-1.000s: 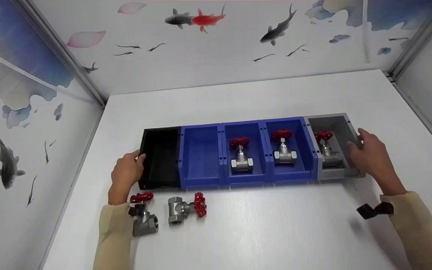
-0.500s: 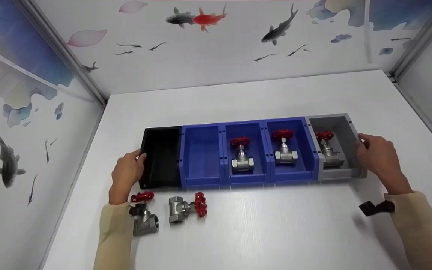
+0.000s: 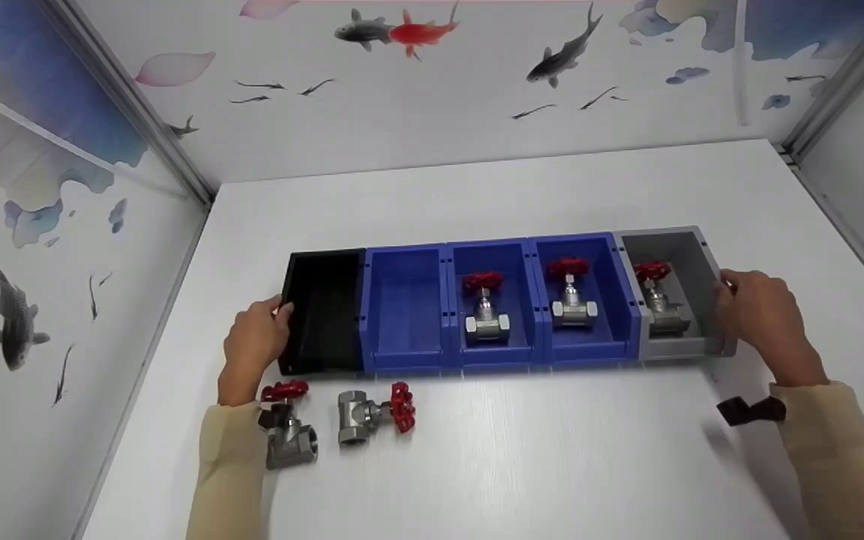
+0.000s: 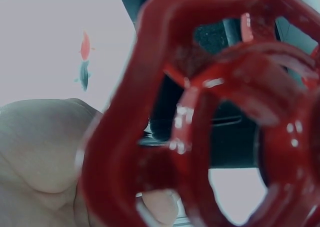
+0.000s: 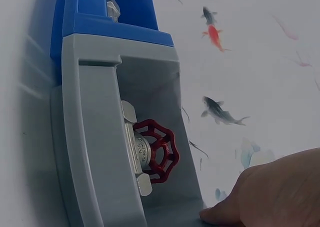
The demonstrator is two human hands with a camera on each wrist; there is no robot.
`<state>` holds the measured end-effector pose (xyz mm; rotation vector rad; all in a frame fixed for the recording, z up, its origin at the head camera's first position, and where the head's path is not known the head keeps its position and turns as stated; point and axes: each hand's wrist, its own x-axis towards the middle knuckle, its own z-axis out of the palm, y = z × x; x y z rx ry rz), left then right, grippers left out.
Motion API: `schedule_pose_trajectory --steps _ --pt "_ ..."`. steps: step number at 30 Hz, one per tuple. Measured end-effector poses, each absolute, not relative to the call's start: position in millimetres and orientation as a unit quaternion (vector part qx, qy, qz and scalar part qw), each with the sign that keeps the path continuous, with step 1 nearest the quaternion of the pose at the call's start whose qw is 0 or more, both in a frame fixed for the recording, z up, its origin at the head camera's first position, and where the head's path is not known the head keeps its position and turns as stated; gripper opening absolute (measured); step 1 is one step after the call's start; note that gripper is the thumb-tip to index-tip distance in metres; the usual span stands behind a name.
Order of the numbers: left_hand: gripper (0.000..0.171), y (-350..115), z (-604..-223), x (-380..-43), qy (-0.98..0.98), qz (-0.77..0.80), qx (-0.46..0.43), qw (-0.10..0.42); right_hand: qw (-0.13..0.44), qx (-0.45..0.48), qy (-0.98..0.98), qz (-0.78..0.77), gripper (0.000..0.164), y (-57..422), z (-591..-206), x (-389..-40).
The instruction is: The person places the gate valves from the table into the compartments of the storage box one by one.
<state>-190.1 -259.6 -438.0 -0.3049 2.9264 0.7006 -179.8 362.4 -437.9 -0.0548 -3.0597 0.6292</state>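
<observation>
In the head view a joined row of bins lies across the table: a black bin (image 3: 323, 311), a blue bin (image 3: 406, 304), two more blue bins and a grey bin (image 3: 691, 300). My left hand (image 3: 253, 341) holds the black bin's left wall, thumb at the rim. My right hand (image 3: 766, 319) grips the grey bin's right wall. A gate valve (image 3: 487, 326) with a red handwheel sits in the middle blue bin, another valve (image 3: 573, 311) in the right blue bin. The grey bin holds a valve (image 5: 137, 152) too. In the left wrist view a red handwheel (image 4: 120, 137) hides much of the hand.
Two loose valves lie on the white table (image 3: 522, 465) in front of the row: one valve (image 3: 293, 442) beside my left wrist, another valve (image 3: 357, 416) to its right. Printed wall panels (image 3: 432, 97) enclose the back and sides.
My right hand has moved slightly outward; its thumb has gone from inside the grey bin to the right wall. The left hand keeps its place, and the valves stay where they were.
</observation>
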Motion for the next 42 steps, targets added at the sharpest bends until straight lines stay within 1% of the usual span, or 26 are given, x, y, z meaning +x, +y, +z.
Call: schedule_pose_trajectory --steps 14,22,32,36,42 --pt "0.049 -257.5 -434.9 -191.8 0.966 0.229 -0.099 0.068 0.025 -0.008 -0.977 0.210 0.042 363.7 -439.2 -179.4" --pt "0.049 -259.7 -431.3 -186.2 0.963 0.250 -0.084 0.060 0.027 0.000 -0.979 0.204 0.041 363.7 -440.5 -180.0" --pt "0.047 -260.9 -418.6 -169.6 0.959 0.276 -0.062 0.032 0.038 0.001 -0.978 0.204 0.040 363.2 -441.1 -179.6" --pt "0.042 -260.1 -414.1 -160.9 0.961 0.271 -0.059 0.020 0.035 0.000 -0.978 0.205 0.041 363.1 -441.3 -180.0" --pt "0.034 -259.1 -412.1 -149.3 0.964 0.260 -0.047 -0.018 0.031 0.002 -0.979 0.203 0.041 363.8 -440.9 -180.4"
